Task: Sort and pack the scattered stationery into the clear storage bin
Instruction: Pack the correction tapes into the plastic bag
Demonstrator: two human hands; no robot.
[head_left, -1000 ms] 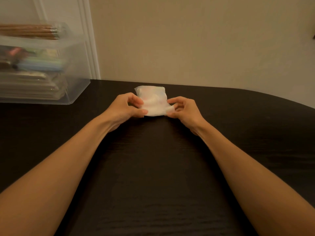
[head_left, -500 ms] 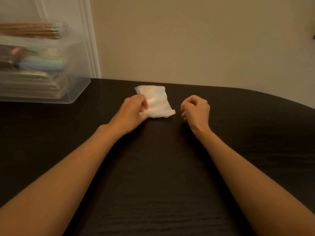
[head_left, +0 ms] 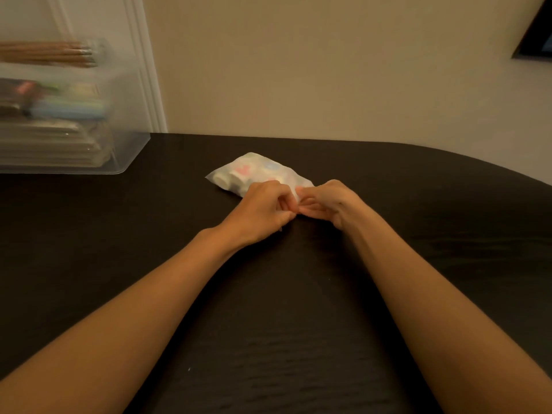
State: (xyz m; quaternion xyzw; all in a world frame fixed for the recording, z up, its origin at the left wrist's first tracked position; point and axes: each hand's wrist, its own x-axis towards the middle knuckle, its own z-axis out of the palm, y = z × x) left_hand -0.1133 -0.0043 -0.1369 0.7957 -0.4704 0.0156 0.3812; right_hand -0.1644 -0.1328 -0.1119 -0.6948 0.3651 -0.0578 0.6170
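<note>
Translucent pouch [head_left: 257, 171] of small pastel pieces: light, soft, film likely slippery, contents shift. Best hold: pinch flat edge, not bulging middle. Pouch lies on bench [head_left: 298, 324] just beyond both hands. Left hand [head_left: 260, 210], right hand [head_left: 331, 201]: fingers curled, tips meeting, seemingly pinching pouch's near edge. Forearms stretched forward, wrists low. Clear storage bin [head_left: 131, 115] well left of left hand.

One clear storage bin [head_left: 131, 141]; one white pouch [head_left: 257, 173]; two hands: left hand [head_left: 263, 209], right hand [head_left: 331, 201]; one dark table [head_left: 298, 324].
</note>
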